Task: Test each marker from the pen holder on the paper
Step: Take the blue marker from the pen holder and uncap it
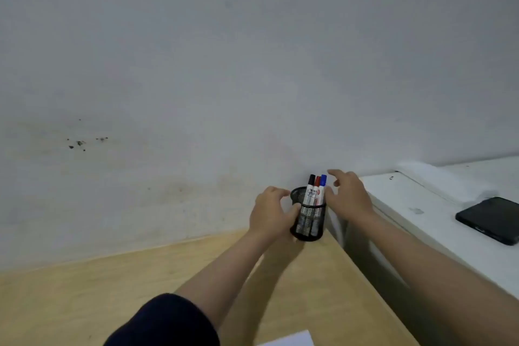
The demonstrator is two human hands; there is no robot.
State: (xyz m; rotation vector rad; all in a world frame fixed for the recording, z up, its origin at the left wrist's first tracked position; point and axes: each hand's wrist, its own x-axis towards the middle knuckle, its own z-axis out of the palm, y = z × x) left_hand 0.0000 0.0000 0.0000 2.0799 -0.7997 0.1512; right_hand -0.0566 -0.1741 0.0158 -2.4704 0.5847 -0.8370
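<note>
The left hand [271, 212] is curled around the left side of the pen holder [308, 219], the thumb laid against the mesh near the rim and the fingers bent toward the far edge. The holder appears to be gripped, or at least steadied, most likely so that it is kept from tipping or sliding while a marker is drawn out. The right hand [348, 195] is held spread and empty just to the right of the markers, the fingers extended above the caps and the thumb close to the holder's rim; nothing is grasped by it yet, and it seems poised to pick one marker.

The pen holder is a black wire-mesh cup, stood upright at the far corner of the pale wooden surface [84, 295], close against the wall [224, 64] and beside a white cabinet [421, 205]. Three markers are held in it, leaning together at its right side: a black-capped marker [311, 181], a red-capped marker [317, 182] and a blue-capped marker [323, 180]. Their barrels are white with printed labels that cannot be read. All caps are on, so no testing is judged to have begun.

A corner of the paper [292, 340] is seen at the near edge, well apart from the holder. A dark phone [490, 219] is left on the cabinet top.
</note>
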